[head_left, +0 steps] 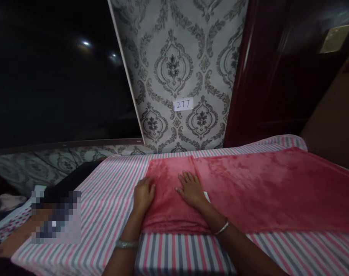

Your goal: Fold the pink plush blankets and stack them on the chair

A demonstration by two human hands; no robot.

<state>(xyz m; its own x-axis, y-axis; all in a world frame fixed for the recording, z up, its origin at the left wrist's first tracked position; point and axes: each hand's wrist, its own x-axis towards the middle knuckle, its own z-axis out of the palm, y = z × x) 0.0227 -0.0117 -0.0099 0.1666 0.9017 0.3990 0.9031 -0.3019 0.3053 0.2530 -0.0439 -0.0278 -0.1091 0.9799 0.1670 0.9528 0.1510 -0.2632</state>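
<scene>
A red plush blanket (266,188) lies over the striped cloth, with its left part folded into a layered stack. At the left edge of this stack rests my left hand (144,194), fingers bent over the edge and thumb apart, not closed on the fabric. My right hand (191,188) presses flat on top of the stack, fingers spread. Beside the right wrist a small white tag (206,197) shows, partly covered by the arm.
Pink, grey and white striped cloth (105,199) covers the surface. Behind it are patterned wallpaper with a paper label (183,104) reading 277, a large dark screen (59,76) and a dark red wood panel (266,84). Clothes (12,203) lie at the far left, near a pixelated patch.
</scene>
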